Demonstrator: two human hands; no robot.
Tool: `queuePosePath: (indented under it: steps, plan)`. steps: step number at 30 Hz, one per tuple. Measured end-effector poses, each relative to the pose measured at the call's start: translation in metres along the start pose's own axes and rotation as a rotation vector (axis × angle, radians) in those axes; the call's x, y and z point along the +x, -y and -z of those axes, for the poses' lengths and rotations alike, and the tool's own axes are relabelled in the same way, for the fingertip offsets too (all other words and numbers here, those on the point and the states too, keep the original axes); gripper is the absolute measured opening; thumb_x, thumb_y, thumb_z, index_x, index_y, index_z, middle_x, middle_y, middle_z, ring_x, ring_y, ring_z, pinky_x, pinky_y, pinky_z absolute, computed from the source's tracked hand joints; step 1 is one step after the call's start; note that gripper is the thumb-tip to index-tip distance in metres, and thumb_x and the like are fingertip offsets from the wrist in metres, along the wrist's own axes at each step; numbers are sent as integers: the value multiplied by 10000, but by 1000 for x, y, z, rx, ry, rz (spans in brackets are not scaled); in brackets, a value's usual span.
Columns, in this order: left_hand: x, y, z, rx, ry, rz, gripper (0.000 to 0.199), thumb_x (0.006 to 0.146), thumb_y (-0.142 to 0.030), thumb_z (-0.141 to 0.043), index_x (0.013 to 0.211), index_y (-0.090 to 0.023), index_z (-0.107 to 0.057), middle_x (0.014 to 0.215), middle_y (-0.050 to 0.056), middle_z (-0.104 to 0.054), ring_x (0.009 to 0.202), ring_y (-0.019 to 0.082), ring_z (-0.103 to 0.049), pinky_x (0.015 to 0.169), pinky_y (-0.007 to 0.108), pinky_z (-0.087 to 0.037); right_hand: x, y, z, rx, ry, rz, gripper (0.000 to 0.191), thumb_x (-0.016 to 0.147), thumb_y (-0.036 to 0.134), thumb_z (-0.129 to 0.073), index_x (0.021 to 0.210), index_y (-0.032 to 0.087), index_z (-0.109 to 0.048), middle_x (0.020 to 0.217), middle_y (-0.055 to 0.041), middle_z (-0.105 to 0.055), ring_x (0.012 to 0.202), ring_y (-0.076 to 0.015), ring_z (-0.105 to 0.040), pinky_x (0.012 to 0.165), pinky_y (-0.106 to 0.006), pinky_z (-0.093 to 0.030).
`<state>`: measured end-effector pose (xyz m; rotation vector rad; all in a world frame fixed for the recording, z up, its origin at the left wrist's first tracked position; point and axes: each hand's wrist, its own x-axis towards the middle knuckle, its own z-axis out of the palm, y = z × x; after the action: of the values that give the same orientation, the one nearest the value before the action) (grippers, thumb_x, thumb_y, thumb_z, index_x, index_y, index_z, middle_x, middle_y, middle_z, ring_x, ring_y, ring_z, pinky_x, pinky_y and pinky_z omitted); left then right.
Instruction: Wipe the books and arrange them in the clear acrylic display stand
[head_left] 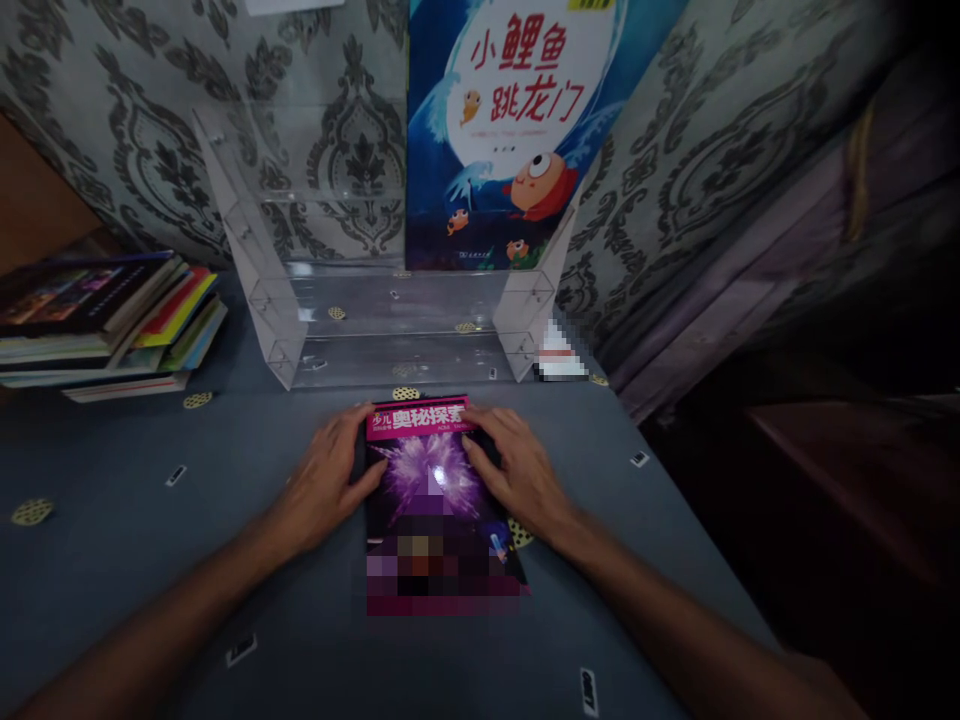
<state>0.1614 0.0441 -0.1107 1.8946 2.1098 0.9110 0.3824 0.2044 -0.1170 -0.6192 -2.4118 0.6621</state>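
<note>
A purple and black book [439, 475] with a pink title band lies cover up on the table, its lower part blurred out. My left hand [330, 475] grips its upper left edge, thumb on the cover and fingers along the side. At the upper right edge, my right hand [517, 465] holds it in the same way, thumb and fingertips over the cover. Just beyond the book stands a clear tiered rack [397, 300]. A large blue picture book [510, 130] with orange fish stands upright on the rack's upper right.
Stacked books [90, 310] lie on the left of the grey-blue patterned tablecloth [135, 560]. A small, partly blurred white item [561, 350] sits right of the rack. Patterned wallpaper [360, 150] rises behind. The table edge drops off at right, beside a hanging curtain [750, 250].
</note>
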Motion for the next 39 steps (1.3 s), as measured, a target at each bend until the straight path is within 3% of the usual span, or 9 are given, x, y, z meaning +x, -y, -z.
queuePosePath:
  steps: [9,15,24,29,39]
  plan:
    - [0,-2,0,38,5,-8,565,965,-371,-543,1472,-238,-329,1439,139,-538,1364,310,-494,1125,533,-424,-3,10,11,38,-71,5,233,970,225,-498,1060,218,-713,859,-52,-731,821,-224,-663,783,-380,-536]
    - [0,-1,1,80,3,-66,514,981,-358,-514,1456,-249,-352,1457,135,-524,1376,298,-478,1140,541,-406,-3,9,12,70,-77,-35,228,962,231,-507,1027,226,-725,884,-47,-751,828,-222,-674,771,-371,-531]
    - [-1,-1,-1,206,35,-150,357,1015,-298,-443,1354,-307,-555,1574,80,-385,1453,322,-356,1157,595,-373,-2,8,12,125,-74,-70,215,953,232,-518,1009,214,-725,912,-50,-756,845,-218,-683,763,-360,-526]
    - [0,0,-1,221,36,-186,365,1019,-288,-432,1346,-255,-591,1532,127,-418,1457,323,-348,1160,578,-376,-2,5,11,148,-81,-88,228,950,240,-514,1012,222,-732,940,-52,-764,885,-220,-694,795,-361,-530]
    - [-1,5,-2,244,32,-205,376,1028,-312,-401,1341,-260,-604,1481,128,-465,1453,326,-354,1142,584,-385,0,4,9,188,-79,-121,248,925,237,-530,1012,224,-762,938,-47,-772,843,-203,-698,765,-319,-517]
